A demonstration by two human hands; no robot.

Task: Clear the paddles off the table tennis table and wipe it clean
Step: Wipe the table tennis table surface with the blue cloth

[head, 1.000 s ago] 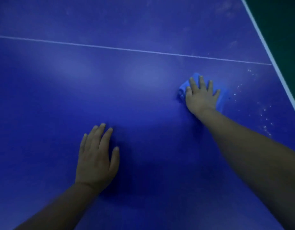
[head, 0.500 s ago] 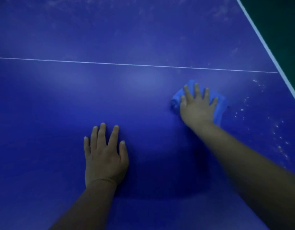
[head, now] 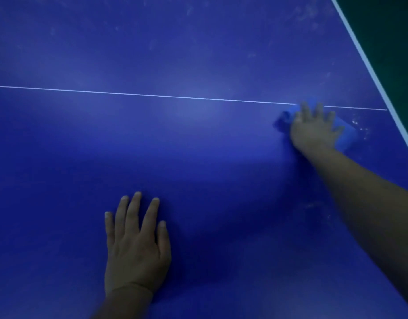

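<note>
The blue table tennis table [head: 198, 157] fills the view, with a thin white centre line [head: 152, 95] running across it. My right hand [head: 313, 127] presses flat, fingers spread, on a folded light-blue cloth [head: 346, 137] at the right, touching the centre line. My left hand [head: 136, 245] rests flat on the table near the bottom, fingers straight, holding nothing. No paddles are in view.
The table's white right edge line [head: 371, 72] runs diagonally at the top right, with dark green floor [head: 393, 31] beyond it. White specks [head: 359, 127] lie just right of the cloth, and faint smudges [head: 308, 10] mark the far half.
My right hand has slid the cloth to the right and away, up to the centre line. My left hand has stayed flat on the table.
</note>
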